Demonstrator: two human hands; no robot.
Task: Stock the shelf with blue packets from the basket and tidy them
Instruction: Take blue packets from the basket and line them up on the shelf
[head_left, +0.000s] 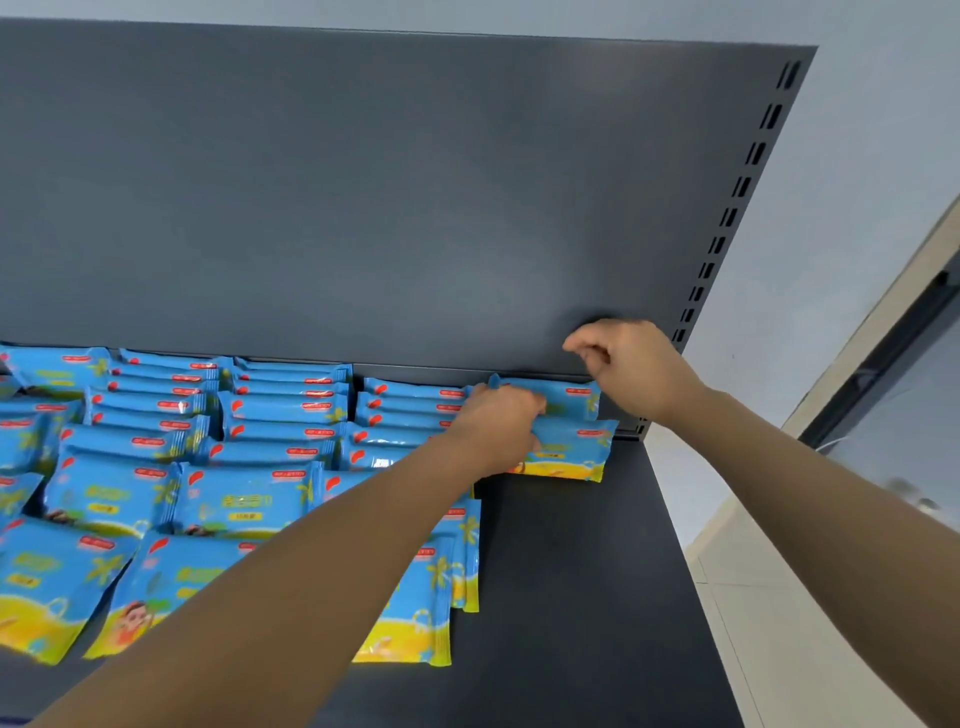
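Observation:
Several blue packets (244, 499) with yellow bottoms lie in overlapping rows across the dark grey shelf (561, 561), filling its left and middle. At the back right, two more blue packets (571, 447) stand against the back panel. My left hand (498, 426) grips these packets from their left side, fingers curled over their front. My right hand (628, 364) hovers just above their right top corner, its fingers loosely curled and holding nothing. The basket is out of view.
The shelf's tall grey back panel (415, 197) rises behind the packets. A slotted upright (727, 218) runs along its right edge. Bare shelf surface lies at the front right. Beyond the shelf's right edge are a pale wall and tiled floor (753, 597).

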